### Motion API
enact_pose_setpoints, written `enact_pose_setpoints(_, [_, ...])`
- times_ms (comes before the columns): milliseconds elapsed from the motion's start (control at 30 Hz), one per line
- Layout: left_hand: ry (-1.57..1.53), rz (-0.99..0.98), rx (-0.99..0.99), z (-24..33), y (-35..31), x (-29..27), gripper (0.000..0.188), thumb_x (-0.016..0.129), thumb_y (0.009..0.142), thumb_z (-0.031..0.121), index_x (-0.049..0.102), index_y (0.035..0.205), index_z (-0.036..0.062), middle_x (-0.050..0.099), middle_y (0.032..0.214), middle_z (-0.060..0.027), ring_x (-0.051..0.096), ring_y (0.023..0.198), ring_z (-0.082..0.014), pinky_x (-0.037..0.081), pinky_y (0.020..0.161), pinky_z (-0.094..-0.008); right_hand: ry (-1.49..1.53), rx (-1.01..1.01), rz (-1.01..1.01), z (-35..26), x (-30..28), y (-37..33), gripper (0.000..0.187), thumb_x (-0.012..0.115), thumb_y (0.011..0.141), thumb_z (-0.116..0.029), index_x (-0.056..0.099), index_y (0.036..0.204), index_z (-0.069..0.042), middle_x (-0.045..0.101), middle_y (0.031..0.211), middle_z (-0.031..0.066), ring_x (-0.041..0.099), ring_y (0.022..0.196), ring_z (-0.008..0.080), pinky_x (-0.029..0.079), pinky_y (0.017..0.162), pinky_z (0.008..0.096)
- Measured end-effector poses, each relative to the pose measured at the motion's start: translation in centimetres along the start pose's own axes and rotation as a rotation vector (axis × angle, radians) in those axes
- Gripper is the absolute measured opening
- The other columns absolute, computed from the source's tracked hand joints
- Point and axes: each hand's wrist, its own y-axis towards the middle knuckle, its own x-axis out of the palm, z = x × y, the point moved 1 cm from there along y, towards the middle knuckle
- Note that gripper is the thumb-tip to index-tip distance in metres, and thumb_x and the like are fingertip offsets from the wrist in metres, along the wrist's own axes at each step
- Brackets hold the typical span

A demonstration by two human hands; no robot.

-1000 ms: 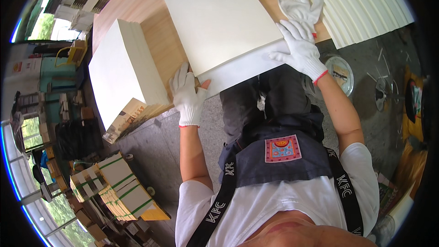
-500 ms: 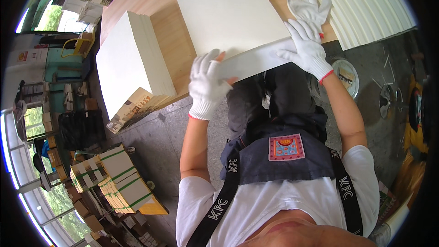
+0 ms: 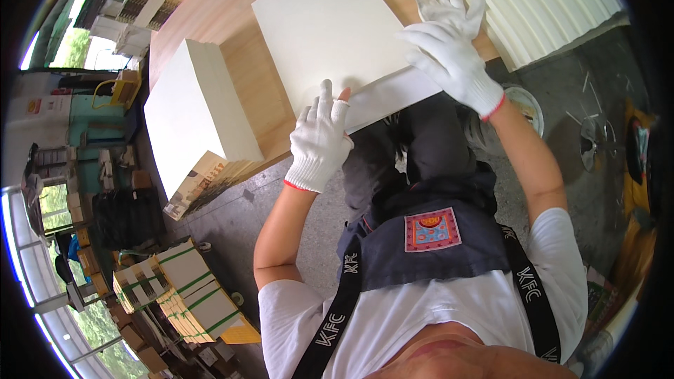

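A smooth white sheet lies on the wooden table, with a pale strip along its near side; whether this is a flap or the side of a stack I cannot tell. My left hand, in a white knit glove with a bare fingertip showing, rests at the sheet's near left corner, fingers stretched forward. Over the near right corner lies my gloved right hand, fingers extended across the sheet's edge. Neither hand grips anything visible. Just beyond the right hand is a loose white glove.
A tall stack of white sheets with printed edges stands at the table's left. Ridged white material fills the right side. Beside my legs is a round tub. Strapped bundles sit on the floor at lower left.
My right hand has shifted from the near edge up onto the sheet's right corner. My left hand has turned, its fingers now pointing forward over the near left corner. The view has shifted slightly.
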Motion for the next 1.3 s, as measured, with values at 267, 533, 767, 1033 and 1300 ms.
enact_pose_setpoints(267, [-0.114,0.028,0.033,-3.4,2.6,-0.1,0.014,0.069,0.082,0.019,0.071,0.096,0.0153,0.071,0.103,-0.0007,0.069,0.075,-0.0252,0.054,0.063,-0.0372,-0.172,0.251,-0.667,-1.6,-1.0,7.6,0.078,0.05,0.088,-0.07,0.062,0.059,0.002,0.056,0.058,0.0186,0.059,0.063,0.0362,0.048,0.068,0.0485])
enact_pose_setpoints(533, [-0.577,-0.129,-0.23,-6.4,5.5,1.2,0.027,0.078,0.081,0.025,0.068,0.085,0.0001,0.066,0.084,-0.0092,0.063,0.073,-0.0235,0.048,0.068,-0.0364,0.0,0.183,-0.7,1.4,-0.3,8.0,0.06,0.069,0.081,-0.059,0.065,0.07,0.0,0.058,0.063,0.0143,0.058,0.062,0.0302,0.046,0.062,0.0437])
enact_pose_setpoints(767, [-0.557,-0.232,-0.373,-7.4,6.1,1.9,0.034,0.083,0.077,0.024,0.061,0.076,-0.0013,0.064,0.081,-0.0079,0.055,0.065,-0.0212,0.045,0.062,-0.0348,0.213,0.373,-0.592,1.4,-0.2,6.5,0.032,0.074,0.084,-0.038,0.07,0.084,-0.006,0.067,0.082,0.0079,0.063,0.08,0.0209,0.047,0.075,0.0368])
enact_pose_setpoints(1033, [-0.483,-0.34,-0.296,-8.1,6.7,2.1,0.034,0.085,0.075,0.028,0.063,0.089,0.0046,0.065,0.097,-0.0069,0.06,0.078,-0.023,0.049,0.071,-0.0352,0.324,0.2,-0.361,4.6,3.8,4.5,0.024,0.072,0.088,-0.029,0.068,0.087,-0.005,0.066,0.081,0.0051,0.062,0.081,0.0174,0.047,0.076,0.0313])
enact_pose_setpoints(1300, [0.011,-0.687,0.199,-5.4,13.5,-1.9,0.087,0.083,0.072,0.033,0.04,0.147,0.0282,0.045,0.143,-0.0041,0.06,0.118,-0.0288,0.054,0.093,-0.0407,0.357,0.249,-0.332,4.3,3.5,4.4,0.026,0.072,0.087,-0.031,0.064,0.086,-0.006,0.065,0.087,0.0077,0.062,0.083,0.0216,0.047,0.075,0.0346])
